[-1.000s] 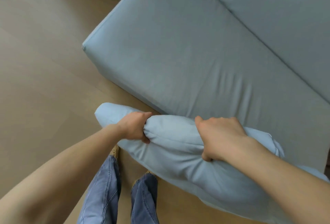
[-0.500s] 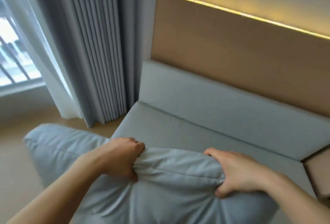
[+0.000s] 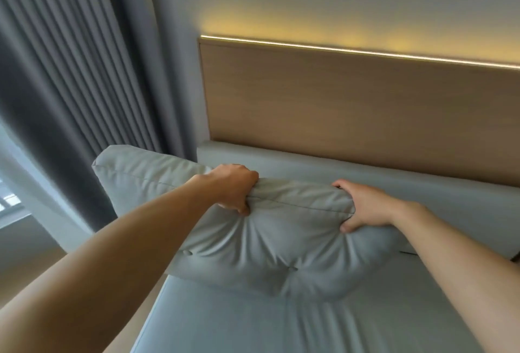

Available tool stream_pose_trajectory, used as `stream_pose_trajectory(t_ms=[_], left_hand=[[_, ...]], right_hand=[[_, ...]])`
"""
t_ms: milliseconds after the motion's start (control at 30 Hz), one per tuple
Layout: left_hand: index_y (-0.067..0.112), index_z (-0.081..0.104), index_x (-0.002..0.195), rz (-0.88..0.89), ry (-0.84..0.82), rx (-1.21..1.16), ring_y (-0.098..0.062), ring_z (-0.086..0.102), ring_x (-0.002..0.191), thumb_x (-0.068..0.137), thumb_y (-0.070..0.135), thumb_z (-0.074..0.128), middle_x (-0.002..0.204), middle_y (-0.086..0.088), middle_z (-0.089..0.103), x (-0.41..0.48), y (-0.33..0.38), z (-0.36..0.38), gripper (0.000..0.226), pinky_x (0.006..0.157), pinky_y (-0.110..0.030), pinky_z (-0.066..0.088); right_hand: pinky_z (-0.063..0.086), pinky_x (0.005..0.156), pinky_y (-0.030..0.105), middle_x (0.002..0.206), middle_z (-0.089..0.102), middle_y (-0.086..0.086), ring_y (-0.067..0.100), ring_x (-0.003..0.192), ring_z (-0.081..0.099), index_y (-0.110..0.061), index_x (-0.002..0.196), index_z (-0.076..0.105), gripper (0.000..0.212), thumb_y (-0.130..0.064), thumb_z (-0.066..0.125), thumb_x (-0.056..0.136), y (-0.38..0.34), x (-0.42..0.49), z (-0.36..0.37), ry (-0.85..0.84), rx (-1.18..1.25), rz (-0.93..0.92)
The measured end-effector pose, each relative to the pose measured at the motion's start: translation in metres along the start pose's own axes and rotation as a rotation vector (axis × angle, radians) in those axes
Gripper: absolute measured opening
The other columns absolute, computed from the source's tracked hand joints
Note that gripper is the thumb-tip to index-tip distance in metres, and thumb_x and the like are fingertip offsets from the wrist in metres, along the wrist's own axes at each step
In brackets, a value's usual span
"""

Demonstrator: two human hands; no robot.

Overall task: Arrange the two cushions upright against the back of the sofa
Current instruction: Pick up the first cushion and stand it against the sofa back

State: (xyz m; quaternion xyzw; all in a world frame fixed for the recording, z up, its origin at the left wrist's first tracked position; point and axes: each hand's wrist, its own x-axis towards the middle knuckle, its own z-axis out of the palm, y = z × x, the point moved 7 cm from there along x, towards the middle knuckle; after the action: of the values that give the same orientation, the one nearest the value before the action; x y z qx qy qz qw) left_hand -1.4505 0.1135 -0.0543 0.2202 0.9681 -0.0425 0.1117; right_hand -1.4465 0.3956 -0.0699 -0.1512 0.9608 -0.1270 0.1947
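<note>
A pale grey-blue cushion (image 3: 270, 251) with button tufts stands roughly upright at the left end of the sofa seat (image 3: 281, 327), in front of the sofa back (image 3: 394, 184). Its lower edge looks to rest on the seat. My left hand (image 3: 235, 191) grips its top seam left of centre. Further right, my right hand (image 3: 365, 206) pinches the same top edge. The cushion's left corner sticks out past the sofa's left end. Only this one cushion is in view.
A wooden wall panel (image 3: 351, 105) with a lit strip along its top rises behind the sofa back. Grey curtains (image 3: 78, 85) hang at the left, with a window edge beyond. Tan floor (image 3: 31, 262) shows at lower left.
I have lifted the cushion from the floor in front of the sofa, up and forward onto the seat near the backrest. Both hands kept their grip on its top edge.
</note>
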Motion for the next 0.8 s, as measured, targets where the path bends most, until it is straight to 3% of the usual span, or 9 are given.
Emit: stream_pose_trajectory(t_ms=[200, 367, 467, 567, 700, 800], left_hand=[[0.024, 0.057, 0.101, 0.065, -0.030, -0.026, -0.022, 0.059, 0.084, 0.069, 0.055, 0.083, 0.093, 0.001, 0.063, 0.137, -0.047, 0.050, 0.052, 0.077, -0.040, 0.054], [0.026, 0.057, 0.101, 0.079, -0.014, -0.055, -0.020, 0.057, 0.082, 0.067, 0.057, 0.084, 0.091, 0.003, 0.061, 0.216, -0.081, 0.069, 0.053, 0.068, -0.036, 0.045], [0.025, 0.054, 0.101, 0.079, -0.014, -0.088, -0.021, 0.056, 0.082, 0.064, 0.056, 0.085, 0.090, 0.003, 0.059, 0.255, -0.092, 0.087, 0.057, 0.067, -0.038, 0.046], [0.025, 0.053, 0.104, 0.071, -0.046, -0.101, -0.022, 0.057, 0.084, 0.063, 0.058, 0.085, 0.093, 0.002, 0.061, 0.283, -0.101, 0.121, 0.061, 0.067, -0.038, 0.047], [0.026, 0.051, 0.111, 0.039, -0.010, -0.118, -0.023, 0.055, 0.089, 0.058, 0.064, 0.084, 0.102, 0.000, 0.062, 0.304, -0.119, 0.150, 0.073, 0.073, -0.038, 0.043], [0.026, 0.049, 0.125, 0.074, 0.002, -0.093, -0.024, 0.057, 0.102, 0.056, 0.072, 0.080, 0.111, 0.002, 0.063, 0.311, -0.122, 0.157, 0.089, 0.089, -0.043, 0.043]], right_hand=[[0.041, 0.103, 0.045, 0.119, 0.059, -0.026, 0.010, 0.114, 0.058, -0.047, 0.132, 0.041, 0.096, -0.050, 0.093, 0.050, 0.060, 0.123, 0.009, -0.032, 0.031, 0.079], [0.033, 0.104, 0.050, 0.125, 0.057, -0.027, 0.009, 0.119, 0.055, -0.049, 0.131, 0.039, 0.098, -0.052, 0.094, 0.049, 0.094, 0.206, 0.003, -0.053, -0.008, 0.129], [0.032, 0.103, 0.050, 0.132, 0.055, -0.022, 0.014, 0.125, 0.052, -0.050, 0.136, 0.037, 0.103, -0.054, 0.093, 0.050, 0.115, 0.242, 0.013, -0.053, -0.048, 0.174], [0.029, 0.108, 0.051, 0.151, 0.043, -0.011, 0.023, 0.138, 0.041, -0.050, 0.151, 0.026, 0.109, -0.060, 0.087, 0.062, 0.135, 0.265, 0.039, -0.031, -0.158, 0.235], [0.027, 0.113, 0.052, 0.163, 0.028, -0.007, 0.025, 0.148, 0.030, -0.051, 0.156, 0.011, 0.112, -0.064, 0.082, 0.070, 0.148, 0.288, 0.065, 0.005, -0.216, 0.266], [0.026, 0.113, 0.051, 0.163, 0.029, -0.006, 0.025, 0.148, 0.029, -0.051, 0.156, 0.011, 0.114, -0.063, 0.084, 0.068, 0.152, 0.293, 0.063, -0.038, -0.191, 0.293]])
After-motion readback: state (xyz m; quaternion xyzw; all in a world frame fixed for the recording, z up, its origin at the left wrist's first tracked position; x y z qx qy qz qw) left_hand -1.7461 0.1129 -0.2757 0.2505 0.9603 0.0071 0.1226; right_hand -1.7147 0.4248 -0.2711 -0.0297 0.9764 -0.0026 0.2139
